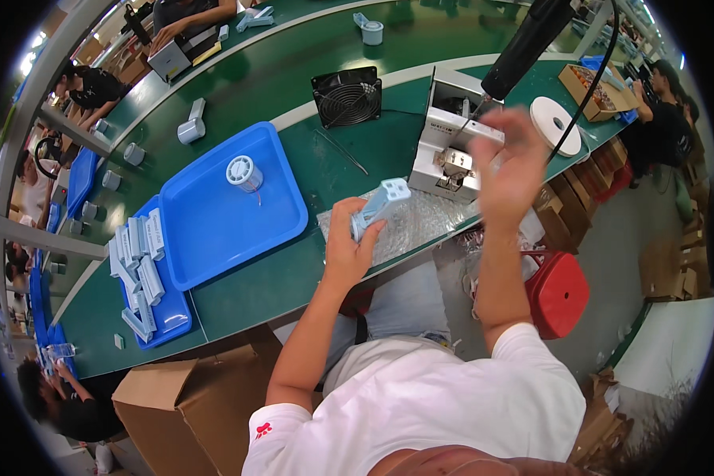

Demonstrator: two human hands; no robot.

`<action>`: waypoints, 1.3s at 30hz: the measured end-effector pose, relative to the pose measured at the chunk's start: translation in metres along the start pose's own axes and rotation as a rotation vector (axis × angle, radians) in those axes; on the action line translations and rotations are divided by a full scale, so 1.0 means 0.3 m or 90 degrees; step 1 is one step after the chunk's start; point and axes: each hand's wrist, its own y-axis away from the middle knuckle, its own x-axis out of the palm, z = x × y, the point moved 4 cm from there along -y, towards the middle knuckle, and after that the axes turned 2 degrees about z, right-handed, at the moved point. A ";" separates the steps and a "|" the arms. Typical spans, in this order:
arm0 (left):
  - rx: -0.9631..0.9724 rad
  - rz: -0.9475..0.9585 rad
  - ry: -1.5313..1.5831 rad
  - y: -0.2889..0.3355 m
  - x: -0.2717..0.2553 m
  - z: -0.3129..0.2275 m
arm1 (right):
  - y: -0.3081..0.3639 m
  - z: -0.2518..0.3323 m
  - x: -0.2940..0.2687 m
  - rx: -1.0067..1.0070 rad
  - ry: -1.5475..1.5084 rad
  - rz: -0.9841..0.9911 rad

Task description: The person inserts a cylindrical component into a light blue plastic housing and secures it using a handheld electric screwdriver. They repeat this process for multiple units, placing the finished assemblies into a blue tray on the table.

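Observation:
My left hand (346, 247) is closed round a light blue plastic handle piece (384, 201), holding it tilted above a sheet of clear bubble wrap (404, 234) at the bench edge. My right hand (509, 170) is raised in front of a silver-white screw feeder (443, 127). Motion smears its fingers, so I cannot see whether anything is between them. Just above it hangs a black electric screwdriver (523, 49), its thin bit slanting down toward the feeder.
Left of me, a blue tray (206, 258) bears a round grilled part (244, 173); a smaller blue tray (174, 321) holds several handle pieces. A black fan (347, 97), tweezers (341, 151) and a white disc (554, 127) lie around. Co-workers sit beyond the green conveyor (274, 71). A red stool (559, 295) stands right.

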 end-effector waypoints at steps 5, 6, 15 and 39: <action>-0.125 -0.016 0.017 0.003 0.001 -0.006 | -0.390 -0.025 -0.009 -0.178 0.221 -0.171; -0.129 -0.023 0.014 0.002 -0.003 0.005 | -0.431 0.013 0.014 -0.184 0.072 -0.222; -0.087 -0.053 0.007 0.012 0.000 0.021 | -0.404 0.152 0.045 -0.188 -0.115 -0.081; -0.045 -0.043 0.008 0.003 -0.005 -0.002 | -0.207 0.113 0.275 0.077 -0.345 0.050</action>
